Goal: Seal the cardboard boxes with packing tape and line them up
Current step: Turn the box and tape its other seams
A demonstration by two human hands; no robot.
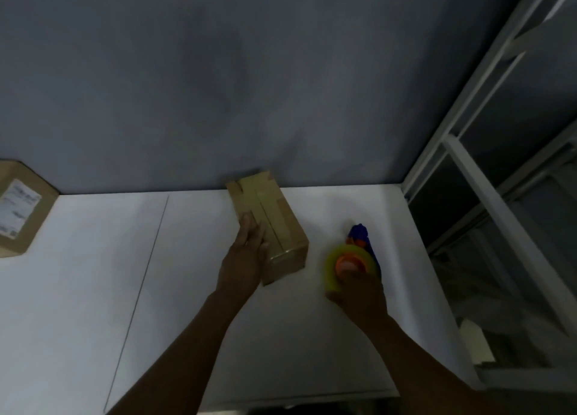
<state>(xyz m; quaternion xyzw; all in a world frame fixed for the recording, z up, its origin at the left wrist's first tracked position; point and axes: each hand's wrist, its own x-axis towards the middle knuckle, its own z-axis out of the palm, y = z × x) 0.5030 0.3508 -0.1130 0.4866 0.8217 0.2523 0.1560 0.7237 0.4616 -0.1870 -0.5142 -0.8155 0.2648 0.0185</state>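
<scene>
While the left hand point(246, 252) lies flat, fingers together, on the box point(271, 224) at the table's point(93, 274) back edge, the right hand point(359, 293) grips the tape dispenser point(349, 258) beside it.

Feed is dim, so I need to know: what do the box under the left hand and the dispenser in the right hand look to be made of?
Box: brown cardboard, matte, with a glossier tape strip along its top seam. Dispenser: likely plastic, going by its saturated yellow-green, orange and blue parts; blur leaves the finish unclear.
</scene>
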